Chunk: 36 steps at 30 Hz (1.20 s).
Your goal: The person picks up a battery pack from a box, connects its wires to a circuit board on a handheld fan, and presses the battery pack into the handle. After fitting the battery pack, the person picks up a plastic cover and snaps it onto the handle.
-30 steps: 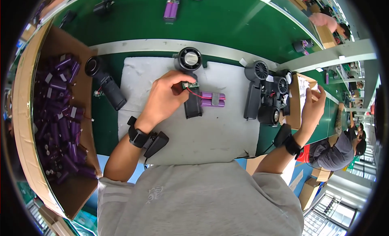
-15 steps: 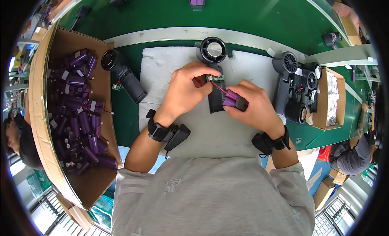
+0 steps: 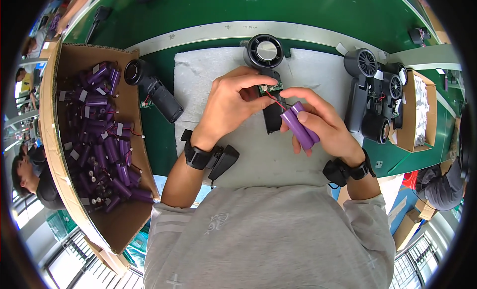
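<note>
A black handheld fan lies on the white foam pad, its round head away from me and its handle toward me. At the top of the handle, my left hand pinches a small green circuit board between thumb and fingers. Red wires run from the board to a purple two-cell battery pack. My right hand grips that pack over the right side of the handle, with its index finger stretched toward the board. The fingers beneath the pack are partly hidden.
Left of the pad stands a cardboard box of purple battery packs. Between them lies another black fan. Several fans sit at the right, beside a small carton of white pieces. A pale rail crosses behind the pad.
My right hand has turned the battery pack so both purple cells now show lengthwise, and its index finger has extended. My left hand stays at the board. The whole view has shifted slightly.
</note>
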{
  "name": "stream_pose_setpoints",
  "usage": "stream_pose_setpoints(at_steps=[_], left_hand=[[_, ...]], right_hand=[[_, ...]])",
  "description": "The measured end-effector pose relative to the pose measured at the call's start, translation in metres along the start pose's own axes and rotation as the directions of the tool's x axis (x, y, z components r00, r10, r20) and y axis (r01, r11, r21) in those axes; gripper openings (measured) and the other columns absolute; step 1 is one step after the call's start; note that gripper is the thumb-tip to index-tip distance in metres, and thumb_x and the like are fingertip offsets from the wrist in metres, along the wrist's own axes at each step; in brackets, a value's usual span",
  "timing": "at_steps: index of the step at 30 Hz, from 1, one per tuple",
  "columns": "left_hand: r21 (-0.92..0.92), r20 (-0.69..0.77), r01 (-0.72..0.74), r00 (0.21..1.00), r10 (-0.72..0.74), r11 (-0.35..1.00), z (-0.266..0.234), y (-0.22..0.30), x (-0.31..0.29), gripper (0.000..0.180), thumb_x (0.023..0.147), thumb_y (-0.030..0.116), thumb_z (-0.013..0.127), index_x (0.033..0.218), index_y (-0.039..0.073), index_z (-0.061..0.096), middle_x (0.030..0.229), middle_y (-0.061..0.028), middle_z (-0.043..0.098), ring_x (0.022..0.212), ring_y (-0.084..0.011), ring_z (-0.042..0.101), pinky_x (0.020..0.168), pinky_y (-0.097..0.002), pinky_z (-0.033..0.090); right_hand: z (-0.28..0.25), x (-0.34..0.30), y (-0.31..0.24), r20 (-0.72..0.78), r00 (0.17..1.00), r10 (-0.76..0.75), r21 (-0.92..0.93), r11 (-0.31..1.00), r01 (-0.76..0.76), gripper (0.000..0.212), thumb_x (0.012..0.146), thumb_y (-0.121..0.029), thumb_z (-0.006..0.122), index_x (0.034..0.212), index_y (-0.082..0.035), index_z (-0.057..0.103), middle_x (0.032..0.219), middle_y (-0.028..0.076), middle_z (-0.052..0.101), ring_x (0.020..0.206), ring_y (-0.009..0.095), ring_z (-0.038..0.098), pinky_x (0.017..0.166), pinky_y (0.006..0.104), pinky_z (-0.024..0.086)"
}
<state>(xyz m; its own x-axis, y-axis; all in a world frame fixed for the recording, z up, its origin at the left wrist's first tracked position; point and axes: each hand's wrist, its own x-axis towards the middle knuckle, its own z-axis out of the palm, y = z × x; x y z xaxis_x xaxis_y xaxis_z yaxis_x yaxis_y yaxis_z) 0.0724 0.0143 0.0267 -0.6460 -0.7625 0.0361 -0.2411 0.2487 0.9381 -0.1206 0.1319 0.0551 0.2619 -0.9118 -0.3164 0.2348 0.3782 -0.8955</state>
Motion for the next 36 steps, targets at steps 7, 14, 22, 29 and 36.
stream_pose_setpoints(at_steps=[7,14,22,29,36], left_hand=[[0.056,-0.017,-0.033,0.999,0.034,0.998,0.001,0.002,0.0,0.031,0.069,0.005,0.079,0.099,0.011,0.075,0.092,-0.0057,0.068,0.067,-0.0133,0.063,0.062,-0.0259,0.052],[0.078,-0.034,-0.046,0.998,0.049,0.996,0.002,0.0,-0.001,0.031,0.068,0.006,0.08,0.098,0.012,0.075,0.088,-0.0055,0.068,0.066,-0.014,0.064,0.061,-0.0261,0.053],[0.108,-0.032,-0.072,0.997,0.076,0.992,0.0,0.002,-0.002,0.031,0.068,0.003,0.079,0.098,0.011,0.075,0.087,-0.0064,0.069,0.067,-0.0156,0.066,0.061,-0.0278,0.054],[0.186,-0.031,-0.156,0.986,0.164,0.97,-0.001,-0.001,-0.003,0.034,0.067,0.001,0.08,0.099,0.01,0.075,0.084,-0.008,0.068,0.067,-0.0208,0.067,0.06,-0.0284,0.053],[0.195,-0.056,-0.202,0.975,0.216,0.96,0.002,-0.001,-0.002,0.034,0.067,0.002,0.079,0.099,0.01,0.075,0.082,-0.0084,0.067,0.066,-0.0219,0.066,0.059,-0.029,0.053]], right_hand=[[-0.003,-0.002,-0.003,0.079,0.996,0.049,0.083,0.995,-0.055,0.041,0.101,-0.019,0.041,0.141,-0.01,0.033,0.095,0.014,0.062,0.061,0.022,0.066,0.046,0.0273,0.049],[-0.006,-0.001,-0.002,0.182,0.977,0.108,0.189,0.972,-0.143,0.056,0.091,-0.009,0.055,0.141,-0.013,0.029,0.108,0.015,0.058,0.074,0.027,0.068,0.059,0.0316,0.055],[-0.005,-0.003,-0.014,0.21,0.97,0.121,0.256,0.951,-0.174,0.087,0.066,0.009,0.069,0.141,-0.012,0.028,0.122,0.015,0.051,0.094,0.03,0.067,0.076,0.0366,0.055],[-0.009,0.002,-0.015,0.093,0.979,0.182,0.035,0.982,-0.185,0.083,0.063,0.002,0.076,0.136,-0.008,0.039,0.12,0.011,0.051,0.103,0.024,0.062,0.087,0.0357,0.051],[-0.017,0.002,-0.013,0.034,0.987,0.159,-0.063,0.986,-0.157,0.081,0.061,-0.005,0.081,0.133,-0.004,0.045,0.119,0.007,0.053,0.107,0.014,0.054,0.094,0.0313,0.044]])
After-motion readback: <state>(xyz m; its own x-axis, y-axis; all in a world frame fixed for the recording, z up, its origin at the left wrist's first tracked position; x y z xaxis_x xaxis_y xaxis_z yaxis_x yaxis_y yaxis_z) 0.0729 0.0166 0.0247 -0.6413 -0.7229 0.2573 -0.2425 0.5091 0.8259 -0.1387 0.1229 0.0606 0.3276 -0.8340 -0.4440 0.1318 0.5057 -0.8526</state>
